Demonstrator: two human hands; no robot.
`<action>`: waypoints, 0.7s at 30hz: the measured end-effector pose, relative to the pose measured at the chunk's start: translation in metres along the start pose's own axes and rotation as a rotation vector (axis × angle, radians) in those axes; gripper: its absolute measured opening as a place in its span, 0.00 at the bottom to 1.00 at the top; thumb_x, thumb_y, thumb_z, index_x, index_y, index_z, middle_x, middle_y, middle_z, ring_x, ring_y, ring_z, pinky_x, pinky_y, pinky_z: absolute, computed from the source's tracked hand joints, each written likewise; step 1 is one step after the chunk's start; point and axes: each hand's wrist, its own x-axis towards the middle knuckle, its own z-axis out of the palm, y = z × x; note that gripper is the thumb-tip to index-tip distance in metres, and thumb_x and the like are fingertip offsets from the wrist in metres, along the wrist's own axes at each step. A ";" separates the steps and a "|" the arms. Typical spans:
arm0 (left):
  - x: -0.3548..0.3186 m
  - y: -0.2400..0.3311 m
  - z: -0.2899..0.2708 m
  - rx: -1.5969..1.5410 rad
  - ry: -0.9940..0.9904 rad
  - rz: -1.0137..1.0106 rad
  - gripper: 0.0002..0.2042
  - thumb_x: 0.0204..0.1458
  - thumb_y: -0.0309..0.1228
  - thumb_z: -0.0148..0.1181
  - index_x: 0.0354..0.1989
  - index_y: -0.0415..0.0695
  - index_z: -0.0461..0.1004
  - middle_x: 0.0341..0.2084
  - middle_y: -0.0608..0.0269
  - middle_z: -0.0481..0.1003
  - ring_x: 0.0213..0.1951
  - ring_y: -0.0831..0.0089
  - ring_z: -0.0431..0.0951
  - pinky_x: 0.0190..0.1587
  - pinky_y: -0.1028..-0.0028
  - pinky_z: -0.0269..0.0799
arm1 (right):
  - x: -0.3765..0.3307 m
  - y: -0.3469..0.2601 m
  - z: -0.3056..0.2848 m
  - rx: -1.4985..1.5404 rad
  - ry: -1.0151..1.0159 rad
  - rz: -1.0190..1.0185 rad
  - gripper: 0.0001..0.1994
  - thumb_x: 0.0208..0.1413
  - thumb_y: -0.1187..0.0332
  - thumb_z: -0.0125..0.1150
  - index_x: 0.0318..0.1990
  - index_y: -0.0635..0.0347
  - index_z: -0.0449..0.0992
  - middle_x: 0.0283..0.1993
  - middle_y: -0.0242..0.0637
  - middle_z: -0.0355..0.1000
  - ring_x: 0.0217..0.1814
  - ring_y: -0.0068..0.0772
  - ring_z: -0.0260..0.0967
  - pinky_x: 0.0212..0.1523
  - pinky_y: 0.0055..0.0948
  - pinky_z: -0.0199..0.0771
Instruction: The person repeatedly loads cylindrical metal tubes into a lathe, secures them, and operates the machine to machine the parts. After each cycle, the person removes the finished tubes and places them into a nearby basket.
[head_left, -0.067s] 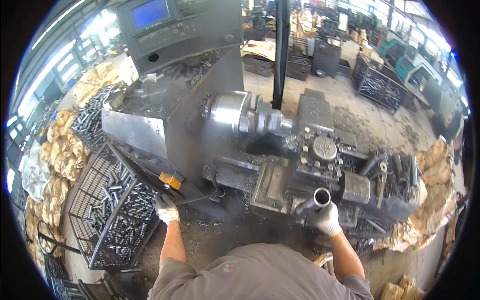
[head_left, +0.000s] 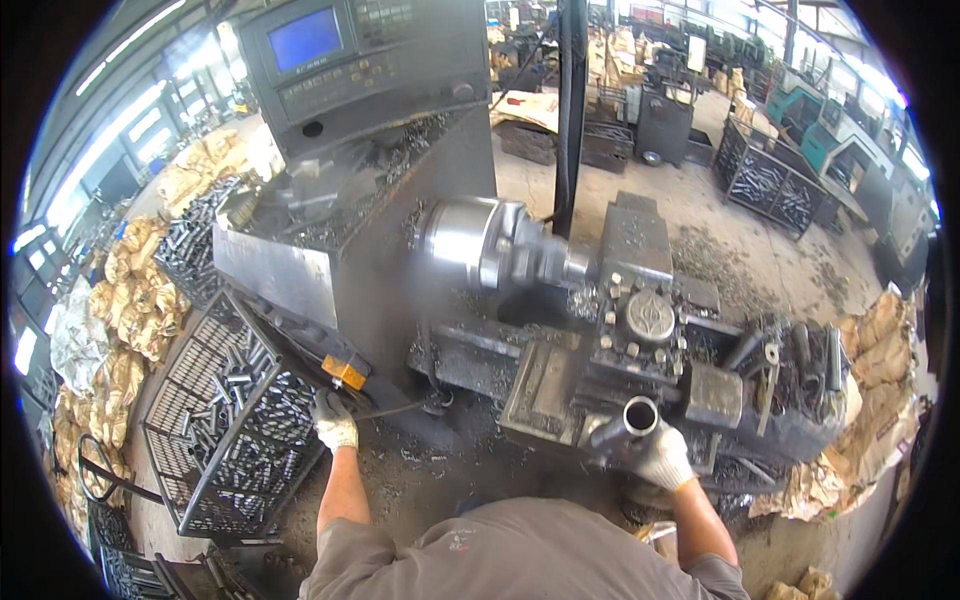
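Note:
My right hand [head_left: 667, 457], in a pale work glove with dark fingers, is closed around a short metal tube [head_left: 641, 416]. The tube's open end faces up, and it is held just in front of the lathe's tool post [head_left: 650, 316]. My left hand [head_left: 334, 424], gloved the same way, rests below an orange box [head_left: 344, 373] on the lathe's front. Its fingers look curled around the end of a thin dark lever [head_left: 395, 409], though they are partly hidden. Further back is the lathe's shiny round chuck [head_left: 462, 241], blurred at its left side.
Left of my left hand stands a mesh crate [head_left: 190, 500] holding several metal tubes. A control panel with a blue screen [head_left: 306, 40] rises at the back left. Tools and a wrench [head_left: 768, 375] lie on the lathe's right end. Brown sacking [head_left: 870, 400] lies beyond it.
The whole view has shifted slightly, so the lathe sits lower in it. The tube in my right hand has come slightly nearer to me. My left hand stays by the lever.

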 end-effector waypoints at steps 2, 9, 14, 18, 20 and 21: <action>0.006 0.008 0.001 -0.033 -0.064 0.073 0.16 0.70 0.41 0.53 0.56 0.44 0.78 0.49 0.38 0.78 0.49 0.37 0.80 0.53 0.46 0.76 | 0.008 0.035 -0.036 -0.001 -0.175 -0.268 0.31 0.48 0.46 0.81 0.55 0.55 0.84 0.44 0.49 0.85 0.43 0.56 0.85 0.45 0.45 0.86; 0.028 -0.026 0.043 -0.899 -0.306 -0.673 0.14 0.70 0.43 0.58 0.38 0.46 0.75 0.25 0.66 0.76 0.25 0.69 0.77 0.28 0.68 0.72 | 0.097 -0.025 -0.155 0.250 0.053 -0.600 0.09 0.51 0.71 0.76 0.41 0.56 0.88 0.38 0.41 0.86 0.37 0.41 0.87 0.40 0.36 0.88; -0.073 0.032 0.036 0.021 -0.223 -0.344 0.23 0.66 0.43 0.62 0.60 0.36 0.75 0.53 0.37 0.79 0.54 0.37 0.80 0.60 0.49 0.75 | 0.227 -0.130 -0.122 -0.675 -0.337 -0.640 0.16 0.44 0.54 0.75 0.38 0.51 0.87 0.34 0.42 0.83 0.41 0.50 0.85 0.40 0.48 0.84; -0.165 -0.010 0.107 -0.333 -0.578 -0.254 0.23 0.65 0.43 0.62 0.61 0.39 0.79 0.55 0.43 0.82 0.58 0.43 0.81 0.64 0.57 0.75 | 0.333 -0.133 -0.013 -0.898 -0.921 -0.680 0.17 0.48 0.54 0.74 0.39 0.57 0.89 0.42 0.43 0.86 0.43 0.49 0.83 0.44 0.48 0.83; -0.184 0.067 0.104 -0.463 -0.734 -0.201 0.16 0.63 0.36 0.64 0.52 0.38 0.83 0.42 0.48 0.86 0.48 0.48 0.86 0.54 0.59 0.79 | 0.379 -0.064 0.027 -0.887 -0.945 -0.714 0.16 0.48 0.56 0.73 0.39 0.57 0.88 0.43 0.44 0.86 0.44 0.49 0.82 0.45 0.47 0.82; -0.178 0.095 0.074 -0.469 -0.755 -0.234 0.15 0.63 0.36 0.64 0.50 0.38 0.83 0.41 0.50 0.86 0.48 0.53 0.86 0.53 0.60 0.80 | 0.386 -0.062 0.036 -0.869 -0.955 -0.777 0.15 0.49 0.57 0.73 0.39 0.57 0.88 0.43 0.44 0.86 0.44 0.49 0.82 0.46 0.47 0.82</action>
